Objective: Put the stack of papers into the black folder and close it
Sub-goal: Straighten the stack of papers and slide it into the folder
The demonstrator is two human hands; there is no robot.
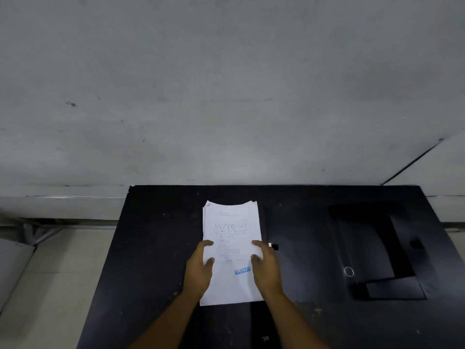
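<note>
A white stack of papers (230, 238), printed with text and a blue "REJECTED" stamp near its lower end, lies in the middle of the black table (156, 248). My left hand (197, 269) grips the stack's left edge with the thumb on top. My right hand (268, 267) grips the right edge in the same way. The far ends of the sheets are fanned slightly. A black folder (372, 250) with a round metal finger ring (348, 271) lies flat on the table to the right, well apart from both hands. Whether it is open or closed is hard to tell.
A small black piece with a pale tag (273, 246) shows just right of the papers, beside my right hand. A grey wall (226, 84) rises behind the table. Pale floor and grey metal legs (37, 234) are at the left.
</note>
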